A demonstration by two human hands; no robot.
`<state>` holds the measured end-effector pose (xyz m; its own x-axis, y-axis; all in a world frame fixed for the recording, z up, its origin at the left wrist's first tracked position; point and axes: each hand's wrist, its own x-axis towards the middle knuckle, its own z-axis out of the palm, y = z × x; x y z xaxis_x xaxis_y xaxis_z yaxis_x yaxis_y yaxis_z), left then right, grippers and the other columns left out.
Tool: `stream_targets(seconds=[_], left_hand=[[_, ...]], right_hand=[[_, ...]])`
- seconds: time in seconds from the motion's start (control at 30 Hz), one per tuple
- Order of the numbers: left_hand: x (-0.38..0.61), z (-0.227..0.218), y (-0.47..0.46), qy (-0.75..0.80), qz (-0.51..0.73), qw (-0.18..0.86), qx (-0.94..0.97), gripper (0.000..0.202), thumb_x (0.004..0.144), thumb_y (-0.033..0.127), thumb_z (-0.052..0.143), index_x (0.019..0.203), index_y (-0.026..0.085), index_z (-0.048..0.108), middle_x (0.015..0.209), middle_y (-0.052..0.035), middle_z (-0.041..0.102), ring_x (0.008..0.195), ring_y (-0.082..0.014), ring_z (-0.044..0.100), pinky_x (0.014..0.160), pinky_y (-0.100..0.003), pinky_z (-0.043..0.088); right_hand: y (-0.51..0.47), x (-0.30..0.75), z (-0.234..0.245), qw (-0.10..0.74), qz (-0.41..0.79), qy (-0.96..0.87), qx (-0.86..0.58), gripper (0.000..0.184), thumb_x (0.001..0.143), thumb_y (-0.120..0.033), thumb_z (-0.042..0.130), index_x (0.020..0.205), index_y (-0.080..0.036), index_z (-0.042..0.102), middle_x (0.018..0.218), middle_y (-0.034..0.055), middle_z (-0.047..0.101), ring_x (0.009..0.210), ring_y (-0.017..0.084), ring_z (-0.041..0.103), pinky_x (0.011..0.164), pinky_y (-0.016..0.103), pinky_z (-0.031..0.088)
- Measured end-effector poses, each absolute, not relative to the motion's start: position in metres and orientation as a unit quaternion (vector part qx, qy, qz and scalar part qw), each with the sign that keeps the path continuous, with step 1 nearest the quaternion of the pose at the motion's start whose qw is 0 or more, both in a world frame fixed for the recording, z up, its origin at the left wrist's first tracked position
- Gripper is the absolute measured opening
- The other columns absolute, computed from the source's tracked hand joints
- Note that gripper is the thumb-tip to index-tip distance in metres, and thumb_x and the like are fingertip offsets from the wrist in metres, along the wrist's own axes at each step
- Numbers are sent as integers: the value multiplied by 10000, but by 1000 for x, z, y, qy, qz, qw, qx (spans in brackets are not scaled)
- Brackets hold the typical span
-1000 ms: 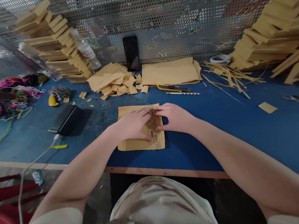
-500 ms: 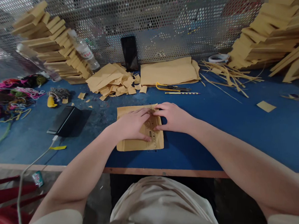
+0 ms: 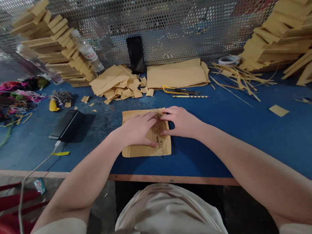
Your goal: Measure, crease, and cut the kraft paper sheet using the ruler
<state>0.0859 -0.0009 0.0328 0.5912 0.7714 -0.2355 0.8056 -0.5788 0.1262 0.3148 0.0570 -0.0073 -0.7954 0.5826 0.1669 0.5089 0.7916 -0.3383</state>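
A brown kraft paper envelope (image 3: 132,150) lies near the table's front edge. Across its right half sits a clear plastic ruler (image 3: 158,140) with printed markings; its lower end overhangs the paper slightly. My left hand (image 3: 139,130) rests palm down over envelope and ruler, fingers stretched and thumb apart, pressing on the ruler's left side. From the right, my right hand (image 3: 181,123) reaches over the envelope's edge, its fingers apart and fingertips touching the ruler's upper part. Both hands partly hide the ruler.
Behind lie a yellow box cutter (image 3: 174,90), a pencil (image 3: 191,96), stacked brown paper (image 3: 176,74) and paper scraps (image 3: 120,86). A phone (image 3: 135,55) leans on the perforated metal screen. A black device (image 3: 68,125) with a cable stands left; tall envelope stacks (image 3: 279,40) rise right.
Both hands stay almost still on the ruler and envelope. The view has shifted very slightly.
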Motion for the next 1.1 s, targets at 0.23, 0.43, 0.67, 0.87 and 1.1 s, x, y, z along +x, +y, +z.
stream_targets(seconds=[0.23,0.43,0.67,0.87,1.1], left_hand=[[85,30,0,443,-66,106,888,1020,775,763,721,1536,158,412,1668,-179,326,1516,-371,361,1197,-468,343],[87,29,-1,449,-73,103,884,1008,779,760,716,1526,149,427,1667,-190,323,1521,-377,350,1188,-473,349],[85,27,0,444,-69,97,888,1010,791,764,701,1534,141,416,1665,-188,327,1522,-370,348,1204,-459,327],[85,27,0,443,-65,102,888,1003,790,756,709,1535,153,411,1669,-184,321,1529,-369,337,1210,-466,323],[85,28,0,441,-64,101,889,993,791,756,709,1524,151,421,1670,-182,316,1521,-371,351,1211,-471,327]], right_hand=[[57,315,-7,132,146,-935,-294,531,804,-570,788,1197,-214,762,1385,158,645,1251,391,567,1015,565,460],[58,315,-6,126,148,-937,-289,535,816,-562,779,1216,-208,753,1407,161,632,1243,389,571,1022,570,455],[57,315,-4,121,152,-935,-295,527,816,-551,785,1209,-202,757,1392,166,638,1245,396,571,1020,571,457],[58,316,-7,127,143,-938,-289,522,823,-587,767,1201,-227,755,1372,145,649,1237,376,569,1014,542,457],[57,315,-5,119,143,-939,-291,534,830,-550,775,1218,-184,744,1404,169,628,1243,387,567,1015,565,458]])
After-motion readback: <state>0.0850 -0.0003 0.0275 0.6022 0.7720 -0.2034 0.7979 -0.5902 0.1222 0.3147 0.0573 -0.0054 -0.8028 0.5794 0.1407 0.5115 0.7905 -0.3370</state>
